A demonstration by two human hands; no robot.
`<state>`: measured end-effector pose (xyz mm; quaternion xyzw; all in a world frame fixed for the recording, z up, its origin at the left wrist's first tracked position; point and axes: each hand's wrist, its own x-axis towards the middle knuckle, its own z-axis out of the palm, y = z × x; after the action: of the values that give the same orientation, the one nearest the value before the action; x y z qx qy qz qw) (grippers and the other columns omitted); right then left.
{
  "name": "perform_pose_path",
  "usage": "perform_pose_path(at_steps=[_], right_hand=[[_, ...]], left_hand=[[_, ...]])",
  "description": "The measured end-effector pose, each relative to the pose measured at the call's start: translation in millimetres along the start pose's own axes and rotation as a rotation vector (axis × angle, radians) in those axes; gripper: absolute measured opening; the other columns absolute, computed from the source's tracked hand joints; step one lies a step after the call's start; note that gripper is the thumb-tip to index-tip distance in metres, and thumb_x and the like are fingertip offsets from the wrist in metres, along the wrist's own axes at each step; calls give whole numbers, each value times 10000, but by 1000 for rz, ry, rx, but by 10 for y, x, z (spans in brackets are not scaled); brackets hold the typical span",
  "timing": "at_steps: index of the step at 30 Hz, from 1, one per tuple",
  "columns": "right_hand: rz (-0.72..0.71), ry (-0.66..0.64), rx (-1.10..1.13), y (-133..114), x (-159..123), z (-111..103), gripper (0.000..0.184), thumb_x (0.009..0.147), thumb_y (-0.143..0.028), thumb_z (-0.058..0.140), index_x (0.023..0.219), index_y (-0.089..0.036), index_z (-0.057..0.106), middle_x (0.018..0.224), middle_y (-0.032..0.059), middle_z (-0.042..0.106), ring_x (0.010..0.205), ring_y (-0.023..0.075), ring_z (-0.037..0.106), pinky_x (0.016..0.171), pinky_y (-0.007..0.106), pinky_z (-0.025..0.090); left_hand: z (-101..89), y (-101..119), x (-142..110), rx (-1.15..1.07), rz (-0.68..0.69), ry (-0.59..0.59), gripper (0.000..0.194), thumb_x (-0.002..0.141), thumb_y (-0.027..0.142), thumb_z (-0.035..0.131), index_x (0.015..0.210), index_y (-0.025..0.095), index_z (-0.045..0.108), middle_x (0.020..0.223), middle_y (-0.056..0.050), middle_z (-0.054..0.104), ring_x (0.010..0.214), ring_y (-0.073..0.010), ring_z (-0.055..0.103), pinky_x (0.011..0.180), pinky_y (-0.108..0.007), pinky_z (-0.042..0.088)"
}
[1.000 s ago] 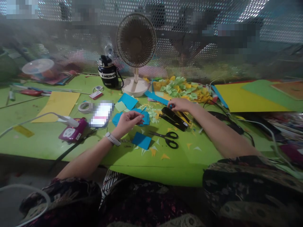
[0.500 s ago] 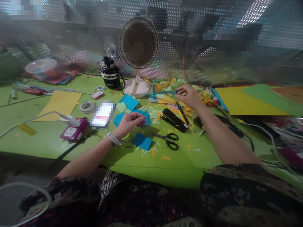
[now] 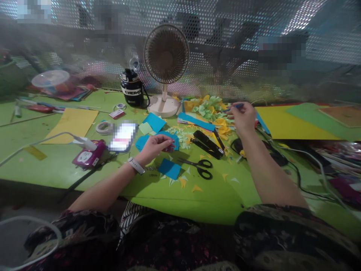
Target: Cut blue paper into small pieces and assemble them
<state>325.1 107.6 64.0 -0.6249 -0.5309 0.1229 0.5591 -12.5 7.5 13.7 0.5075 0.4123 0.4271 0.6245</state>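
My left hand (image 3: 158, 146) rests over some cut blue paper pieces (image 3: 143, 143), its thumb and fingers pressed together. What lies between those fingertips, if anything, is hidden. Further back on the right, my right hand (image 3: 244, 116) is closed around a small dark-blue piece (image 3: 239, 106), too small to make out clearly. It hovers at the right side of a heap of green and yellow paper cuttings (image 3: 210, 107). A long blue paper strip (image 3: 196, 121) lies left of that hand. Black-handled scissors (image 3: 200, 165) lie beside a blue paper square (image 3: 169, 168), near a black stapler (image 3: 208, 144).
A desk fan (image 3: 166, 56) and a dark bottle (image 3: 132, 88) stand at the back. On the left are a lit phone (image 3: 123, 136), a tape roll (image 3: 103, 128) and a purple power socket (image 3: 88, 155) with cables. Yellow sheets (image 3: 299, 122) lie at the right.
My right hand has let go of the blue strip, which now lies on the papers, and has moved right with its fingers closed on a small blue piece. My left hand stays put.
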Motion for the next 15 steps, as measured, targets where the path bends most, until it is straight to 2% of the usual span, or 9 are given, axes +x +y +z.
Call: perform_pose_path(at_steps=[2,5,7,8,12,15], right_hand=[[39,20,152,-87,-112,-50,169,780,-339,662,893,-232,597,884,89,680,776,224,673,632,361,516],[36,6,208,-267,-420,-76,207,752,-392,703,878,-247,626,790,40,636,645,169,585,532,308,431],[72,-68,237,-392,-695,-54,223,745,-438,715,845,-260,626,665,-1,580,524,151,512,463,300,386],[143,-145,296,-451,-842,-33,214,738,-432,719,828,-265,620,649,-11,577,503,142,502,455,293,388],[354,-355,442,-625,-1382,83,247,713,-450,739,823,-262,622,764,13,705,529,138,601,437,267,428],[382,-466,481,-650,-1620,169,330,658,-470,795,831,-246,626,762,15,732,551,148,652,433,247,433]], left_hand=[[4,6,-4,-22,-8,1,236,756,364,794,810,155,697,791,-51,749,667,-126,689,699,-284,564],[12,11,-13,-48,-24,-9,228,768,353,790,824,156,691,814,-53,754,691,-130,698,721,-292,574],[18,11,-17,-72,-40,-22,227,771,346,791,830,153,687,823,-54,756,708,-134,706,738,-299,584],[20,10,-18,-87,-51,-29,226,771,341,794,832,151,686,830,-55,758,715,-134,709,744,-300,587],[34,10,-25,-163,-91,-43,216,764,305,809,845,143,691,854,-65,764,743,-138,717,762,-301,593],[46,22,-49,-205,-108,-77,212,768,285,811,873,139,699,865,-67,763,767,-141,721,767,-297,593]])
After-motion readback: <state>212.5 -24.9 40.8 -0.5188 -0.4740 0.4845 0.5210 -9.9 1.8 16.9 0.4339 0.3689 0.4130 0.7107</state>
